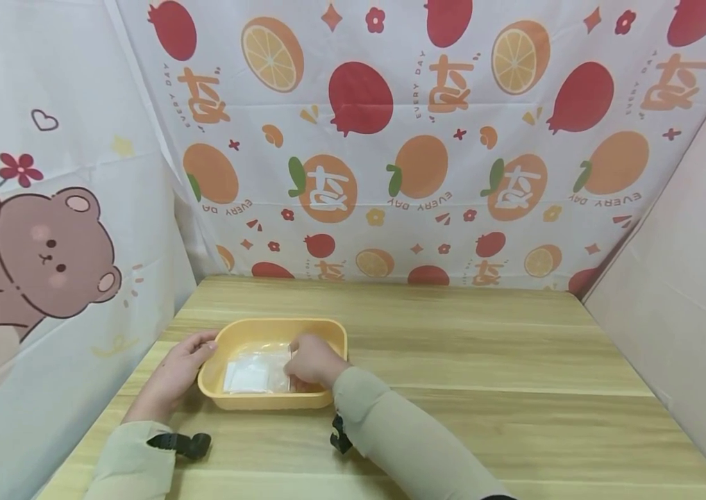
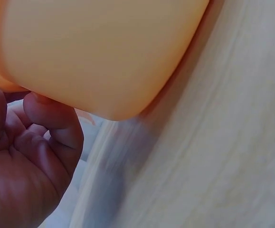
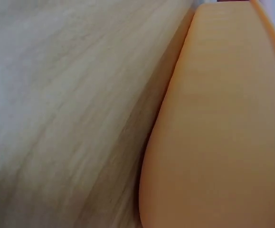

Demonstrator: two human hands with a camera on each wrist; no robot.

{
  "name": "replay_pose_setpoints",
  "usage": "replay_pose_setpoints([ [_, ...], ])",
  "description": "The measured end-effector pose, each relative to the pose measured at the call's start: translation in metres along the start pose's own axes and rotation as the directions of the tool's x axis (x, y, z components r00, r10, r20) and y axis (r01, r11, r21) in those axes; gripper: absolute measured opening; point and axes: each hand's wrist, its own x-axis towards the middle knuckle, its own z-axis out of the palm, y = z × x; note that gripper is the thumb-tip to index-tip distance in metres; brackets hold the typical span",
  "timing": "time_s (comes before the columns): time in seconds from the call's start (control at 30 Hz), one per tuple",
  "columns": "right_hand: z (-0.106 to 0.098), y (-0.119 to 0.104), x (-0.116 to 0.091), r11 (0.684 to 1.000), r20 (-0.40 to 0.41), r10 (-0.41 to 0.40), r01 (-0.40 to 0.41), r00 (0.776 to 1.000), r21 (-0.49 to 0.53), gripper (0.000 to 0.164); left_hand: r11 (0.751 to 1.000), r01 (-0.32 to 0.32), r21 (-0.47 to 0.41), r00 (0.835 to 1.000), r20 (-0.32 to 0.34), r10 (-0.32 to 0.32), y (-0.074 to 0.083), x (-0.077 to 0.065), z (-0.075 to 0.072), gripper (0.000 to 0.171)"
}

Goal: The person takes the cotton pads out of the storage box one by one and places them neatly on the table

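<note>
A yellow plastic basin (image 1: 265, 401) stands on the left part of the table. My left hand (image 1: 180, 364) grips its left rim; in the left wrist view, curled fingers (image 2: 56, 116) meet the rim from below. Inside the basin lies a clear plastic bag (image 1: 274, 357) with a white flat piece (image 1: 248, 376) at its left part. My right hand (image 1: 315, 361) reaches over the right side of the basin, fingers curled, and pinches the right edge of the bag. Its fingertips are partly hidden. The right wrist view has only the basin's outer wall (image 3: 213, 123) and the tabletop.
The wooden table (image 1: 484, 347) runs on to the right of the basin. A fruit-print cloth (image 1: 390, 160) hangs along its back edge. A bear-print cloth (image 1: 78, 139) borders the left side, and a pale one (image 1: 696, 243) the right. Black straps (image 1: 180, 443) are worn at both wrists.
</note>
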Motion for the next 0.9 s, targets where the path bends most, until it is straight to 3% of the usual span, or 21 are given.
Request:
replay_pose_setpoints([
  [0.13,-0.004,-0.001,-0.003,0.996,-0.005,-0.042,0.043,0.999,0.08,0.04,1.0,0.003,0.011,1.0,-0.004,-0.003,-0.002,-0.001,-0.001,0.052],
  [0.3,-0.02,-0.006,-0.007,0.976,-0.023,-0.146,0.147,0.989,0.159,0.019,1.0,0.008,0.019,1.0,-0.016,-0.007,-0.002,-0.001,-0.002,0.054],
  [0.4,-0.031,-0.008,-0.01,0.971,-0.035,-0.162,0.166,0.986,0.171,0.01,1.0,0.001,-0.01,1.0,-0.013,-0.001,-0.002,0.0,0.0,0.053],
  [0.67,-0.065,-0.011,-0.022,0.98,-0.105,-0.199,0.201,0.974,0.008,0.017,0.999,-0.024,-0.022,1.0,-0.012,0.023,-0.007,0.003,0.002,0.049],
  [0.9,-0.098,-0.014,-0.034,0.96,-0.105,-0.278,0.271,0.955,-0.073,0.021,1.0,-0.019,-0.017,1.0,-0.022,0.018,-0.006,0.003,0.001,0.051],
])
